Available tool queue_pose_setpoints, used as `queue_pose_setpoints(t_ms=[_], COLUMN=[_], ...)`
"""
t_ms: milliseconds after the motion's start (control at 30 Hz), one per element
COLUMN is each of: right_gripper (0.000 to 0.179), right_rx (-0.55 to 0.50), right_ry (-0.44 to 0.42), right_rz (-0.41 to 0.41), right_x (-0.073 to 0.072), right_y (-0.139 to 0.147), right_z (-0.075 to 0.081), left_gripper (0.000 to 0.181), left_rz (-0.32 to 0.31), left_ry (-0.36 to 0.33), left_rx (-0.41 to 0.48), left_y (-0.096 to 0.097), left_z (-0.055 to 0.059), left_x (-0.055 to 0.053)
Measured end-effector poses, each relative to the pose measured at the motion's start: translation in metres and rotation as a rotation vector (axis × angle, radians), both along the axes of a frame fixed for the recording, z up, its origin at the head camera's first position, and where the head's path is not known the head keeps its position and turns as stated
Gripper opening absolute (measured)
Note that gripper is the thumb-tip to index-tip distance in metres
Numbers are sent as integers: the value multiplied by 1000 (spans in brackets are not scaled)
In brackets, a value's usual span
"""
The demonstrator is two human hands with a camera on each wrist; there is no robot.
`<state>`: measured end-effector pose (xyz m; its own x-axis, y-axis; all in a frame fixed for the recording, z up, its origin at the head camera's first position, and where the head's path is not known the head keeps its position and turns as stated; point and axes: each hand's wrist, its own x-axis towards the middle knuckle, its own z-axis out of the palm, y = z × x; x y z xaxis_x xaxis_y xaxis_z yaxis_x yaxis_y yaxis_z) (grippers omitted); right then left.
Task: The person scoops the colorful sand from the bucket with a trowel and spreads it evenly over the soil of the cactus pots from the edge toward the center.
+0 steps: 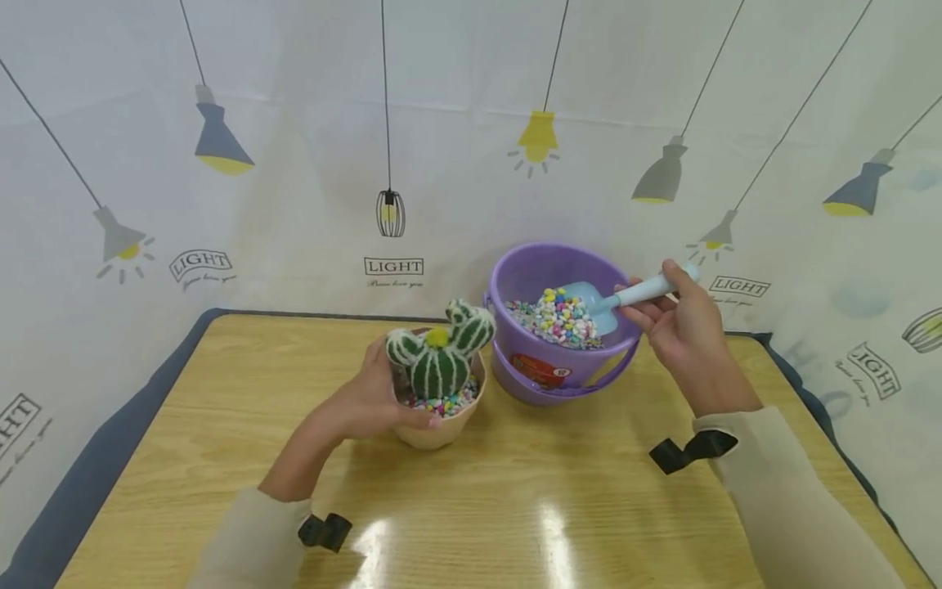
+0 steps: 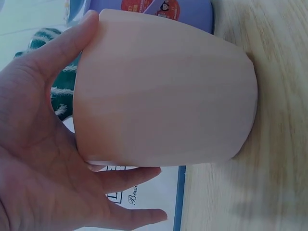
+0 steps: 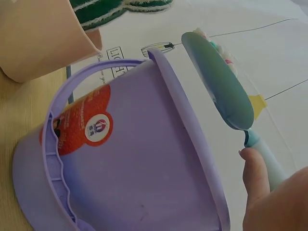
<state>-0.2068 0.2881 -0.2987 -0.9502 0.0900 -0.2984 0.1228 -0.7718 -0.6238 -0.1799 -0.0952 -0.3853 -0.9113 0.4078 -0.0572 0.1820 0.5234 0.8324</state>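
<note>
My left hand (image 1: 368,401) curves around the smooth, matte, peach-coloured pot (image 1: 434,430), thumb against its near rim and the other fingers spread apart at the far side. The pot's wall is faintly faceted and rounds in towards its base, near the tabletop (image 1: 456,499) of glossy, pale-grained wood. Inside it a fuzzy cactus (image 1: 439,375), dark green with woolly white ridges and a yellow tuft, rises from multicoloured pebbles (image 1: 450,403). My right hand (image 1: 680,323) grips the pale handle of a light-blue scoop (image 1: 649,289), whose rounded, trough-shaped blade carries a heap of glossy, candy-coloured stones (image 1: 565,315) above the rim of the purple plastic bucket (image 1: 508,343). That round bucket, just beside the pot, tapers downward, wears a red sticker (image 1: 540,372) and holds finer, greyish mixed grains (image 1: 524,314).
</note>
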Motion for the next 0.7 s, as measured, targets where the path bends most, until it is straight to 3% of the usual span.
queue_pose_setpoints(t_ms=[267,533,700], right_gripper=[47,55,54], right_rx=[-9,-6,-14], right_ry=[6,14,22], right_rz=[26,51,61], right_x=[10,16,23], right_y=[-5,-8,-11], right_z=[-9,-13,-14], left_gripper=[115,113,111], left_rz=[-37,-114,-137], left_ry=[2,25,-11], left_rx=[-7,80,114], left_y=[-6,-10,-12], left_z=[-1,-1,0], left_x=[-2,-9,-12])
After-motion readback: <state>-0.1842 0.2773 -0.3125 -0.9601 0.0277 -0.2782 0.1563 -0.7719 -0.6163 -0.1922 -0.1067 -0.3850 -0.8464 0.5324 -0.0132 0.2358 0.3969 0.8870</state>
